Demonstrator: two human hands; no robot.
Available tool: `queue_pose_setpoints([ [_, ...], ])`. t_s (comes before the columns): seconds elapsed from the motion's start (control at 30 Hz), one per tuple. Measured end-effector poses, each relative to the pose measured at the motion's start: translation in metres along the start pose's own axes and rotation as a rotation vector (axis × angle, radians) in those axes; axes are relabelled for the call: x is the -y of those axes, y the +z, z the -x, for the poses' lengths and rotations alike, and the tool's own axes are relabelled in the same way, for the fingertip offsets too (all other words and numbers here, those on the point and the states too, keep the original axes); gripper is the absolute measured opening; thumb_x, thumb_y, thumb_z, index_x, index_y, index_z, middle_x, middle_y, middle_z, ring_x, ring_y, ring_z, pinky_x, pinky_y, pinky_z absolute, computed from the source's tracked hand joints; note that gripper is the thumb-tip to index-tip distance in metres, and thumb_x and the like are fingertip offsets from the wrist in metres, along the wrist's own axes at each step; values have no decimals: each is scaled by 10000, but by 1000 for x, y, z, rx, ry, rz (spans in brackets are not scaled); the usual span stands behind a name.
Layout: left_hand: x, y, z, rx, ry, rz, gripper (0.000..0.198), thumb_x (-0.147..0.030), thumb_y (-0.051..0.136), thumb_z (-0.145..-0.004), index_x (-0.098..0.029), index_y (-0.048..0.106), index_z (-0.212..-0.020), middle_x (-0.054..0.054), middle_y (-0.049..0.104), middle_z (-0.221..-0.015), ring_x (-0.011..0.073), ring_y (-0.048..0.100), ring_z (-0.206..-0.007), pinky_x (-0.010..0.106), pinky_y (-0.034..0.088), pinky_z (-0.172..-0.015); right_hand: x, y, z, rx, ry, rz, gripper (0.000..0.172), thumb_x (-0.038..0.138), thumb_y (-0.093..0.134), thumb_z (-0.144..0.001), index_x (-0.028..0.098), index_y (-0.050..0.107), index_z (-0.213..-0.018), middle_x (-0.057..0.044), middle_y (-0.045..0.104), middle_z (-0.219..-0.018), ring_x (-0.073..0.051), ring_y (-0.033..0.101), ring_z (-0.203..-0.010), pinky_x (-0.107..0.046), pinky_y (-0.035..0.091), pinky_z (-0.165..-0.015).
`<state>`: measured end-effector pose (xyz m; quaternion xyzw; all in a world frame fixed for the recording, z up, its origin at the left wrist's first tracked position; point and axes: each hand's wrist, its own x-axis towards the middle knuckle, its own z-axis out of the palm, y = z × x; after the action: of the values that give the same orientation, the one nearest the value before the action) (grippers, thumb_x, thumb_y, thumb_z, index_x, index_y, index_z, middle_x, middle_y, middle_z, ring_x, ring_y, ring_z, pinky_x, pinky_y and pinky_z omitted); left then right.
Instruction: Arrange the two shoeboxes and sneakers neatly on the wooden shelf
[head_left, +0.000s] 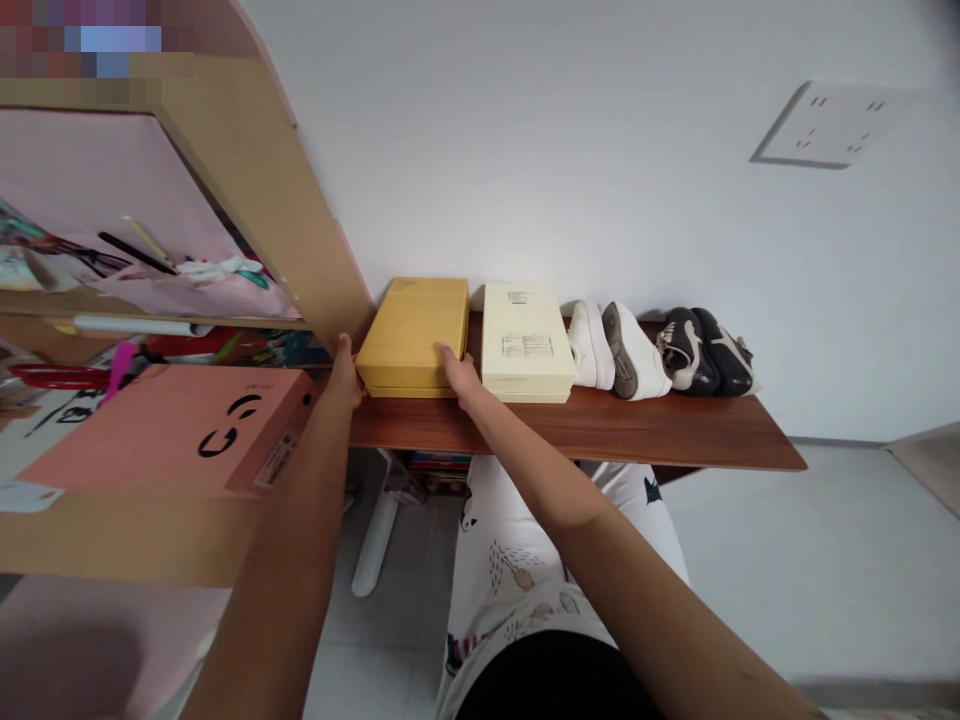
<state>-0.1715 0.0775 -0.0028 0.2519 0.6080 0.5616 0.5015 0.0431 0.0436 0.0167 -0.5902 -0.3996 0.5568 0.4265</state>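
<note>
Left hand (343, 375) and right hand (459, 375) touch a lidded yellow box (411, 335).

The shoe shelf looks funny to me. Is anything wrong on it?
Yes, one white sneaker has tipped onto its side on the wooden shelf. Its grey sole faces sideways instead of down, which looks odd because shoes usually sit flat.

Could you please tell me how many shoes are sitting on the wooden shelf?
4. Beside the cream box on the shelf, from the left: a white sneaker, a second white sneaker, a dark sneaker, another dark sneaker.
</note>
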Motion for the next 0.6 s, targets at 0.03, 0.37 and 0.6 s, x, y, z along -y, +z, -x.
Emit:
queue_pose_setpoints([
  [0.03, 2, 0, 0, 4, -21, 26, 752, -786, 371, -882, -184, 678, -1214, 169, 738, -1054, 304, 713, -1038, 419, 598, -823, -2, 1, 0, 1, 0, 3, 850, 641, 518, -899, 67, 348, -1501, -201, 569, -1433, -296, 520, -1369, -422, 407, -1141],
  [0.37, 23, 3, -5, 5, 45, 83, 557, -545, 430, -949, -152, 667, -1265, 157, 727, -1156, 248, 701, -1068, 389, 566, -933, -12, 2, 1, 13, -21, 39, 748, 610, 464, -930, 107, 401, -1480, -177, 575, -1434, -283, 511, -1374, -440, 373, -1156],
  [0.6, 2, -3, 6, 18, -65, 57, 376, -484, 539, -905, -184, 707, -1057, 118, 745, -1006, 247, 718, -984, 348, 608, -800, -15, -1, 3, 35, -18, 23, 762, 659, 415, -932, 119, 421, -1468, -168, 578, -1435, -288, 511, -1374, -436, 381, -1149],
])
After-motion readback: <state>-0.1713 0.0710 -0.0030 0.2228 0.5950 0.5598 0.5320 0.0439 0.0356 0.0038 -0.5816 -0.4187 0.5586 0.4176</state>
